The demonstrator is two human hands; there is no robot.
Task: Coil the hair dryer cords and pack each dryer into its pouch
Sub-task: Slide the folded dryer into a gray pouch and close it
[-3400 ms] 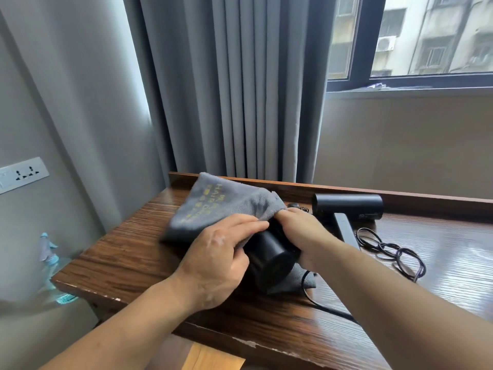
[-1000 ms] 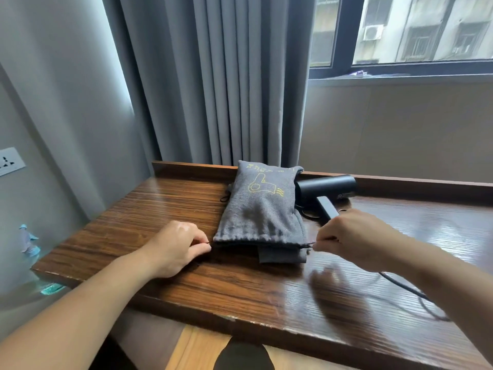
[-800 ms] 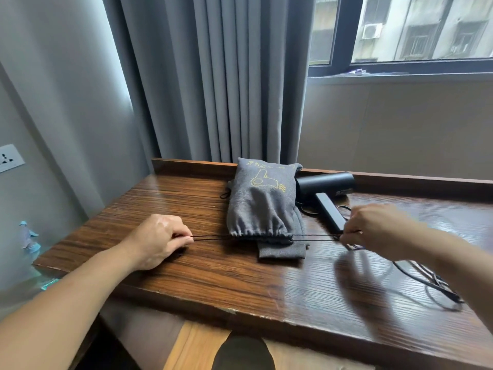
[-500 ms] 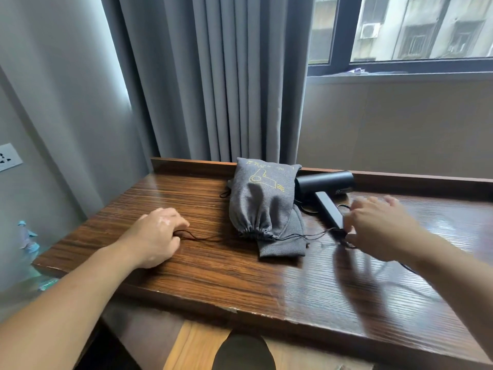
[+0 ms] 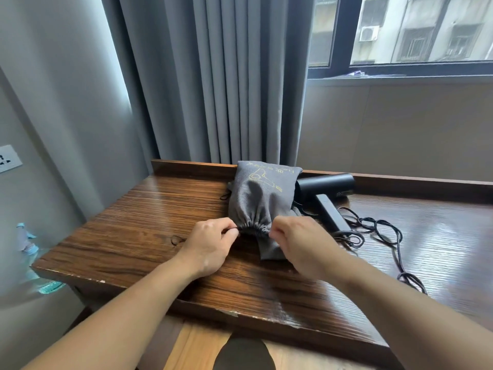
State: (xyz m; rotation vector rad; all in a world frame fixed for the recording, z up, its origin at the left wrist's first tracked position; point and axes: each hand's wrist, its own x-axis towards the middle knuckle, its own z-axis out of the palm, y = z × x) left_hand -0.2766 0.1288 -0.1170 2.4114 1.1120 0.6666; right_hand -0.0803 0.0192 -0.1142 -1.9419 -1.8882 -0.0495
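Observation:
A grey drawstring pouch (image 5: 260, 198) with a yellow dryer drawing lies on the wooden table (image 5: 149, 236), bulging and gathered tight at its near mouth. My left hand (image 5: 210, 243) pinches the left side of that mouth at the drawstring. My right hand (image 5: 296, 241) pinches the right side. A second flat grey pouch (image 5: 269, 252) pokes out from underneath. A black hair dryer (image 5: 324, 186) lies to the right, its handle pointing toward me, its black cord (image 5: 384, 231) loose on the table.
Grey curtains (image 5: 226, 76) hang behind the table, which has a raised back rim (image 5: 416, 182). A window is at upper right. A wall socket (image 5: 8, 158) and a spray bottle (image 5: 26, 241) are at the left, off the table.
Both hands pulled the drawstrings outward, cinching the pouch mouth, then let the strings go slack. They have now come back in to the gathered mouth of the pouch.

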